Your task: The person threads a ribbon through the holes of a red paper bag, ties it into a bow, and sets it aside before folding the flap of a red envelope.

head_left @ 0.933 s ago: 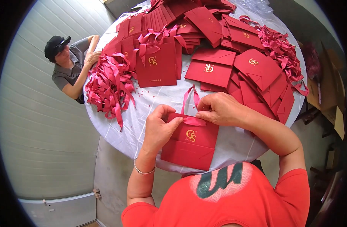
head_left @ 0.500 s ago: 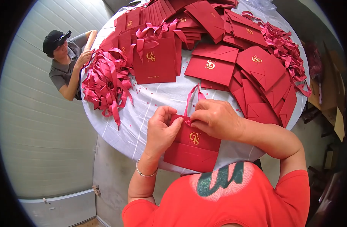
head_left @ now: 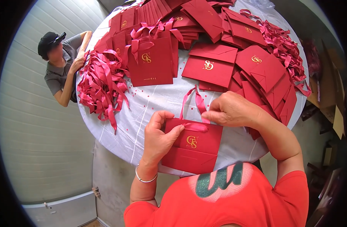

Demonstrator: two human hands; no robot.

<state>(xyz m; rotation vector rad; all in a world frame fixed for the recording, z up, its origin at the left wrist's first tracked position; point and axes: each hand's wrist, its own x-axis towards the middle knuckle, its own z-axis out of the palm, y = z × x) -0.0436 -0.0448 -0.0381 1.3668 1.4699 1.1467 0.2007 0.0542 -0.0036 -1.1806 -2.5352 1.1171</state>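
A flat red paper bag (head_left: 202,140) with a gold emblem lies in front of me at the table's near edge, its lower part folded up. My left hand (head_left: 158,132) grips its upper left corner, thumb on the front face and fingers behind. A pink ribbon (head_left: 199,100) loops up beyond the bag's top edge, and a short length of it lies flat across the front below that edge. Over the upper right corner is my right hand (head_left: 232,109), fingers curled and fingertips pinched at the loop's right strand. Its palm side is hidden.
A pile of pink ribbons (head_left: 101,81) lies on the left, another pile (head_left: 285,49) at the far right. Ribboned red bags (head_left: 151,62) stand at the back, with stacks of flat bags (head_left: 260,64) to the right. A person in a cap (head_left: 60,64) works across the table (head_left: 143,109).
My right hand has moved up and right from the bag's front to the loop's right strand. The ribbon length it covered now shows flat on the bag. My left hand keeps its hold.
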